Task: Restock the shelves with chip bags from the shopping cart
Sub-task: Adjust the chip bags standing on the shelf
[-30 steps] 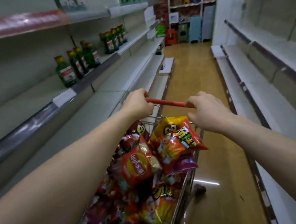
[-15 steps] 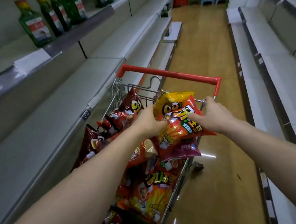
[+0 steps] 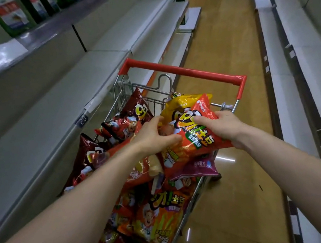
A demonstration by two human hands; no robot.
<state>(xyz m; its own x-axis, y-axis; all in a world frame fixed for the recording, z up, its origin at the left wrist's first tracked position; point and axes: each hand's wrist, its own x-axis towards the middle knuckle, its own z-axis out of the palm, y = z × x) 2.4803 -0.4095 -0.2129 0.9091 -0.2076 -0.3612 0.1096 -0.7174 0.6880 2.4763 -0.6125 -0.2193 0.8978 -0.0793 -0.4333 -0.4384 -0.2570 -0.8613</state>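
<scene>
Gray shelves (image 3: 43, 144) are running along the shopping cart (image 3: 121, 91), which is holding a pile of chip bags (image 3: 160, 216). On top, near the red handle (image 3: 181, 70), the right hand (image 3: 230, 129) is pinching an orange chip bag (image 3: 202, 142). The left hand (image 3: 153, 137) seems to be gripping its other side.

A glossy tan floor (image 3: 220, 65) runs down a narrow aisle between long pale grey shelves (image 3: 34, 154) on the left and white shelves (image 3: 291, 104) on the right. Green glass bottles (image 3: 12, 16) stand on an upper left shelf.
</scene>
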